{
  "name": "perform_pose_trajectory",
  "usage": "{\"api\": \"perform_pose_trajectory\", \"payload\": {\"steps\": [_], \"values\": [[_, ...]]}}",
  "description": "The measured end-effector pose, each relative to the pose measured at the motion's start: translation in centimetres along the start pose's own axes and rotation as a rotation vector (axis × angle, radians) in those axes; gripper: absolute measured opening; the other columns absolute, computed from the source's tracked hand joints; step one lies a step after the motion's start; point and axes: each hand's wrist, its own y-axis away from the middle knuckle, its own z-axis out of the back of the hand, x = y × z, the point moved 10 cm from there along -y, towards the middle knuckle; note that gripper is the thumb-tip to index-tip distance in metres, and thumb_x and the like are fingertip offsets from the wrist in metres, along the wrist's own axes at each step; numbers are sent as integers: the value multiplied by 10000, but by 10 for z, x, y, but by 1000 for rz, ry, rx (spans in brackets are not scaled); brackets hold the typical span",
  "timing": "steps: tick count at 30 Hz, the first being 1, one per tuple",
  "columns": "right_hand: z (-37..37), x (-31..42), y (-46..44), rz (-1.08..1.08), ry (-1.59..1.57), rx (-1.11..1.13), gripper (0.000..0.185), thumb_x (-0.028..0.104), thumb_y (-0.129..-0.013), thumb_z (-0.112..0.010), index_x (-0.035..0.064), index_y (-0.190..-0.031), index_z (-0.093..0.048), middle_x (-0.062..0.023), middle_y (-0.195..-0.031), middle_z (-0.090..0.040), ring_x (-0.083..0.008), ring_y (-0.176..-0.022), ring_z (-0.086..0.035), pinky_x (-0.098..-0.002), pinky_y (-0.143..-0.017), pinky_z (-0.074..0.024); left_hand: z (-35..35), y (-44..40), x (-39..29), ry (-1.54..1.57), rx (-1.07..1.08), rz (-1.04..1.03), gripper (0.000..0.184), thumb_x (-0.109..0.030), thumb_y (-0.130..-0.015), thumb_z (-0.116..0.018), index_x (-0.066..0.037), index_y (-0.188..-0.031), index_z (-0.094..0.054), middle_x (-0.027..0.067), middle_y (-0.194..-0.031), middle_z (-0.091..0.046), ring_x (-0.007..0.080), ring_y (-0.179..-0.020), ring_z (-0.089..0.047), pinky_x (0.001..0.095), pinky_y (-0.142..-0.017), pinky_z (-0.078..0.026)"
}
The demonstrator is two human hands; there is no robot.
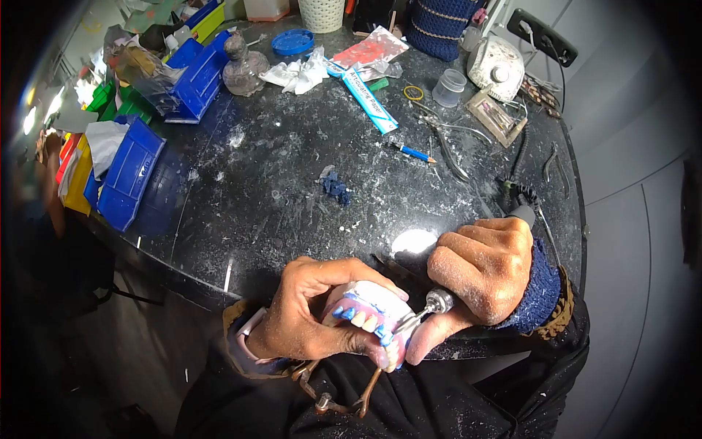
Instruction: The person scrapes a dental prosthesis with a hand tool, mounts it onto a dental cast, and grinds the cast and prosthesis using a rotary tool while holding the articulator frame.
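My left hand [307,304] is closed around a dental model [365,294], a white plaster cast with pink gum, pale teeth and blue patches along the tooth row. A brass-coloured metal frame [324,402] hangs below this hand over the lap; where it joins the model is hidden. In my right hand [482,271] is a rotary handpiece [439,301], gripped with the fingers curled round it. Its metal bur [411,321] points left and meets the model near the blue-marked teeth; exact contact is hard to see. The right thumb lies beside the model.
Blue wax-like crumbs [336,189] lie mid-table on the dusty black top. Beyond are an articulating paper packet [369,99], a blue pencil [414,152], pliers [448,146] and a small clear cup [450,89]. Blue bins [131,175] stand left; a white control box [496,68] sits back right.
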Motion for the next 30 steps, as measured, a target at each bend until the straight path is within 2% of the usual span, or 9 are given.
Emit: {"api": "perform_pose_trajectory", "payload": {"steps": [4, 7, 9, 10, 13, 16, 19, 26, 30], "values": [[4, -3, -4, 6, -94, 33, 678, 732, -488, -652, 101, -549, -414, 5, -473, -344, -151, -352, -418, -274, -329, -305, -5, -1, -1, -21, 72, 15, 418, -131, -683, -802, 48, -1008, -611, 113, -869, -676, 125, -810, -649, 245, -711, -515], [2, -5, -1, -32, -78, 40, 691, 748, -463, -656, 106, -549, -414, 7, -473, -337, -150, -349, -411, -275, -330, -288, -11, 2, 8, 152, 87, 80, 431, -130, -679, -805, 56, -1015, -608, 118, -881, -674, 129, -813, -650, 249, -724, -521], [-2, -7, 1, -48, -71, 52, 692, 748, -465, -658, 106, -548, -413, 8, -472, -334, -149, -349, -410, -274, -329, -284, -13, 2, 10, 159, 116, 125, 437, -136, -674, -809, 62, -1010, -610, 129, -891, -672, 132, -827, -647, 251, -742, -521], [-1, -5, 0, -37, -62, 36, 691, 749, -481, -651, 105, -548, -412, 8, -474, -335, -148, -349, -411, -272, -328, -276, -13, 2, 11, 155, 122, 137, 439, -138, -672, -810, 63, -1008, -611, 130, -892, -672, 132, -830, -646, 252, -745, -519], [-3, -4, 1, -52, -11, 75, 680, 751, -549, -616, 109, -543, -391, 0, -484, -366, -158, -352, -446, -294, -320, -334, -13, 2, 13, 148, 134, 173, 441, -148, -667, -815, 63, -999, -617, 130, -891, -672, 131, -828, -645, 250, -743, -516], [-2, -3, 2, -34, -9, 35, 687, 756, -506, -631, 113, -527, -393, 17, -460, -322, -132, -339, -388, -272, -323, -247, -13, 2, 14, 132, 133, 190, 444, -159, -661, -821, 61, -992, -622, 127, -885, -673, 130, -815, -646, 248, -734, -513], [-2, -3, 3, -36, 15, 46, 675, 752, -577, -595, 120, -533, -360, 8, -479, -325, -144, -339, -408, -292, -314, -304, -14, 3, 17, 149, 132, 204, 444, -162, -657, -824, 58, -987, -625, 124, -874, -675, 128, -804, -647, 247, -726, -513], [1, 4, 1, 24, 60, 42, 654, 728, -601, -596, 126, -533, -351, 24, -488, -311, -104, -346, -387, -265, -319, -272, -13, 2, 14, 83, 145, 215, 424, -156, -658, -823, 51, -972, -629, 120, -866, -679, 121, -803, -647, 243, -717, -512], [2, 0, -1, -26, 82, 67, 657, 733, -601, -590, 127, -535, -346, 25, -492, -307, -106, -343, -371, -271, -317, -270, -13, 1, 15, 68, 148, 214, 423, -159, -651, -827, 48, -965, -633, 118, -866, -679, 120, -802, -648, 239, -718, -511]]}}
